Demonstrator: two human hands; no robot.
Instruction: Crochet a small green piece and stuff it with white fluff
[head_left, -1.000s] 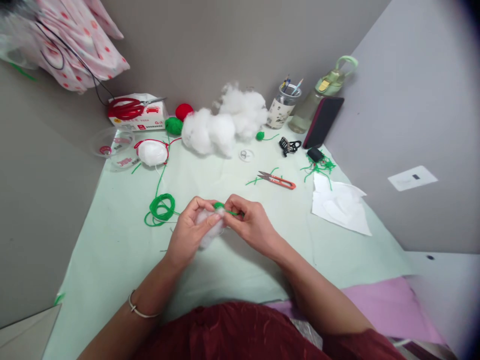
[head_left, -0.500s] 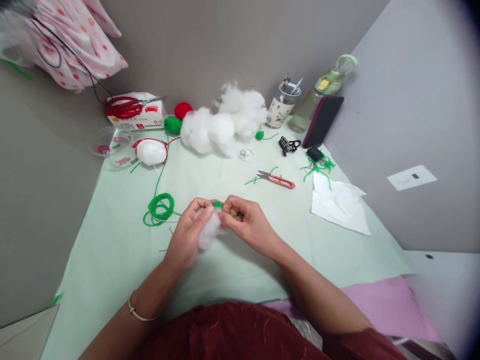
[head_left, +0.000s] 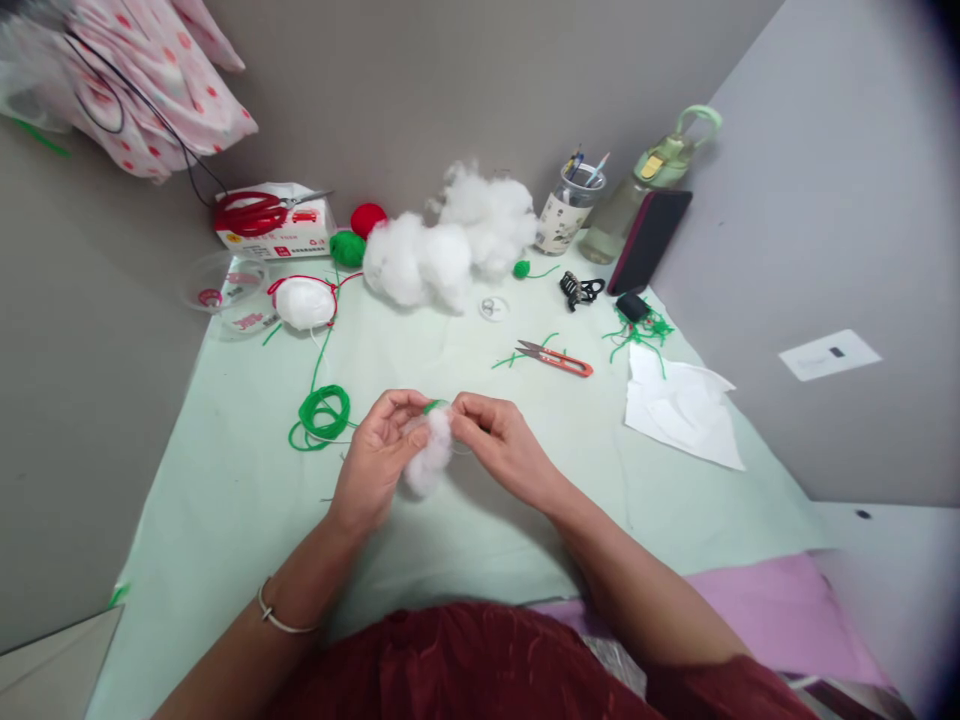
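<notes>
Between my hands is a small green yarn piece [head_left: 436,406] with a tuft of white stuffing [head_left: 429,462] bulging out below it. My left hand [head_left: 379,455] is closed around its left side, thumb pressed on the stuffing. The fingers of my right hand [head_left: 495,435] are pinched at the piece's right edge, against the stuffing; the fingertips partly hide what they grip. A loop of green yarn [head_left: 324,415] lies left of my left hand. Beyond my hands rest orange thread snips [head_left: 559,357] with green yarn scraps beside them.
Fluffy white stuffing [head_left: 420,262] is heaped at the back. White yarn [head_left: 304,303], a green ball [head_left: 346,249] and a red ball [head_left: 368,219] sit at back left, near red scissors [head_left: 251,213] on a box. At right stand a phone [head_left: 651,243] and a bottle [head_left: 611,220]; paper [head_left: 682,410] lies nearer.
The stuffing has shifted slightly right and shows more between my hands. My left fingers have opened out a little, and my right fingers have moved onto the top of the stuffing.
</notes>
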